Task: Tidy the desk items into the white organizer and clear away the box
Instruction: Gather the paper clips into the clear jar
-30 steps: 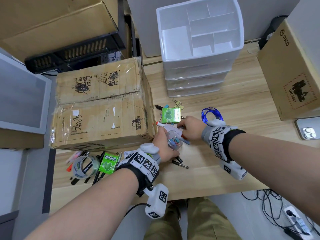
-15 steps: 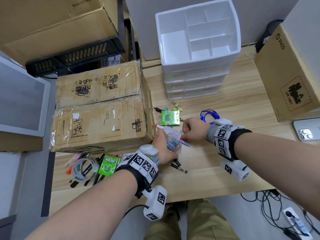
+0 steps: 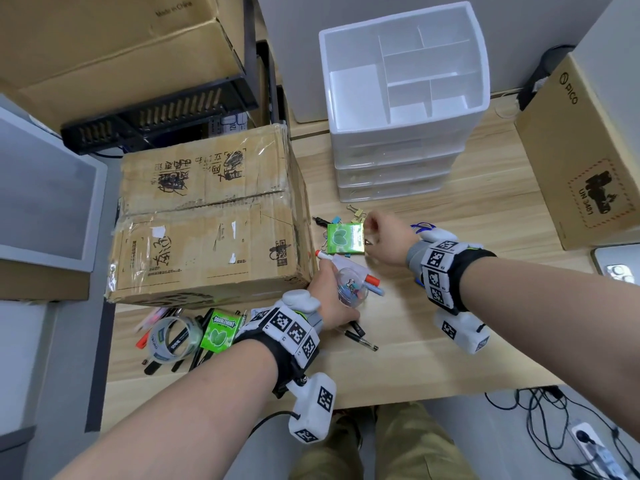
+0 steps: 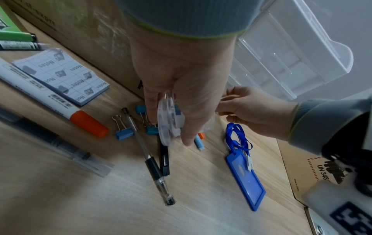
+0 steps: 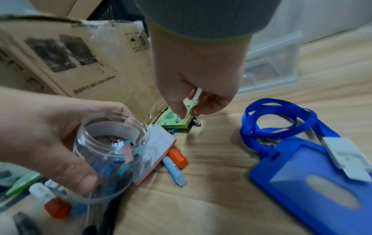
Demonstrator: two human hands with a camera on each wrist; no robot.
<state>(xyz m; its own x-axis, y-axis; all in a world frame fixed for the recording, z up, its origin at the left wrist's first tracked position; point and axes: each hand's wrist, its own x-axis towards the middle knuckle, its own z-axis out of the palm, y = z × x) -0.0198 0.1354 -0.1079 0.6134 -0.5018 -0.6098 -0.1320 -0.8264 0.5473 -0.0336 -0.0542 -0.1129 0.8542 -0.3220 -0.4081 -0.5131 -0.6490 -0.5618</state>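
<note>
Left hand point(image 3: 329, 299) grips open clear jar point(image 5: 112, 152) of clips beside the cardboard box point(image 3: 207, 220), white organizer point(image 3: 401, 98) at 12 o'clock; right hand point(image 3: 388, 237) pinches something small, unclear what, over green pack point(image 3: 344, 238); best: keep jar upright, drop clips straight in.

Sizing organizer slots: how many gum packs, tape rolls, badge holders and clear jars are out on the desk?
Green gum packs: 2 (the second lies beside the tape)
Tape roll: 1
Blue badge holder: 1
Clear jar: 1, held in the left grip
Total: 5
</note>
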